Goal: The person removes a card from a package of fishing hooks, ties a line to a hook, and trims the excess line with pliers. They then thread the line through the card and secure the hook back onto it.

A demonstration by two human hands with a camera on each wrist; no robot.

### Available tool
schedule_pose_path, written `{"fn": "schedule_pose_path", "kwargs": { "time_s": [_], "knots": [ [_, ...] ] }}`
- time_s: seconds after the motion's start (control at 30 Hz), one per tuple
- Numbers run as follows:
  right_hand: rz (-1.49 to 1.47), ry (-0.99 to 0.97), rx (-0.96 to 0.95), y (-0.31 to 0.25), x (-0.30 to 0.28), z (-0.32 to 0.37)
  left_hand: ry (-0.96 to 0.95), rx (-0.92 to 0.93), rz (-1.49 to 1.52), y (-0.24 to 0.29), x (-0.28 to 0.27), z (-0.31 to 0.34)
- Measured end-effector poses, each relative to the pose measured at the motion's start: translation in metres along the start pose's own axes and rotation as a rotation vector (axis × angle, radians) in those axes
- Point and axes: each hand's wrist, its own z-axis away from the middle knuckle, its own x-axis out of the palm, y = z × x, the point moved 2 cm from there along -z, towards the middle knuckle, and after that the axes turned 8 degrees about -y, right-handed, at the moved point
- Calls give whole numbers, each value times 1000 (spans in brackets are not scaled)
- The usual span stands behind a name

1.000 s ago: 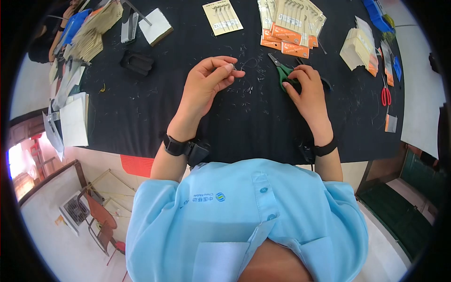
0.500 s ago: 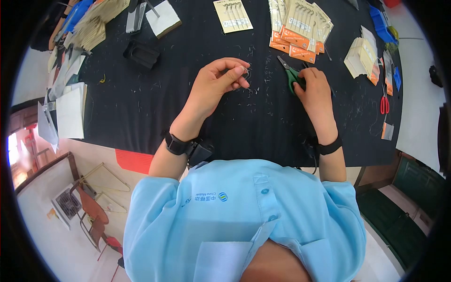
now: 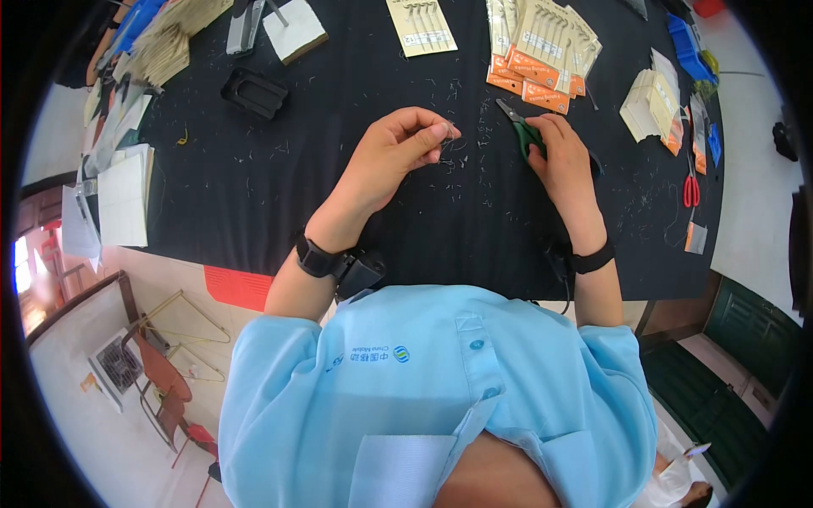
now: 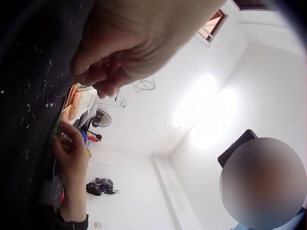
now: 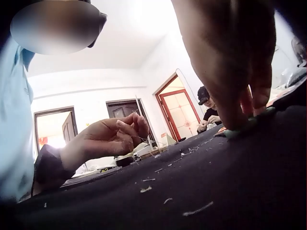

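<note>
In the head view my left hand point(image 3: 381, 157) is held over the black cloth, thumb and index fingertip pinched together. A thin, thread-like fishing line point(image 3: 458, 142) trails from that pinch; whatever else sits between the fingertips is hidden. To its right, my right hand point(image 3: 566, 161) has its bent fingers and thumb on the green-handled scissors point(image 3: 527, 138), which lie on the cloth with blades pointing away to the upper left. The right wrist view shows those fingertips reaching down onto the green handle point(image 5: 249, 125), low against the cloth.
Orange-and-cream fishing hook packets point(image 3: 542, 52) are piled beyond the scissors, and a single hook card point(image 3: 422, 27) lies left of them. A black plastic tray point(image 3: 254, 93), red-handled scissors point(image 3: 692, 191) and a cream card stack point(image 3: 648, 106) lie farther out. Line scraps litter the cloth.
My left hand has shifted slightly right, still pinching the line. My right hand has settled farther over the scissors' handles. Another person now shows at the head view's lower right edge.
</note>
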Motion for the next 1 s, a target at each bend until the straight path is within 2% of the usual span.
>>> {"fn": "schedule_pose_path", "kwargs": {
  "time_s": [0.07,0.17,0.23,0.27,0.33,0.4,0.47,0.6,0.77,1.0],
  "knots": [
    [4,5,-12,-3,-2,2,21,-13,-8,0,0,0],
    [-99,29,97,-12,-12,3,-21,-19,3,-2,-2,-1],
    [-625,-55,149,-17,-20,2,-17,-22,6,-4,-1,-1],
    [-625,-54,151,-17,-23,2,-15,-24,10,-4,-1,-1],
    [-902,-260,106,-20,-22,3,-29,-35,0,-4,0,-1],
    [-924,-321,122,-23,-24,2,-41,-43,-9,-3,1,0],
    [-738,-384,-17,-32,-28,0,-69,-62,6,-2,1,1],
    [-736,-449,-29,-36,-31,-3,-129,-57,26,-3,0,1],
    [-737,-434,-86,-36,-25,-3,-235,-71,151,-2,3,2],
    [-755,-439,-121,-38,-21,-5,-234,-93,194,-4,4,3]
  ]
}}
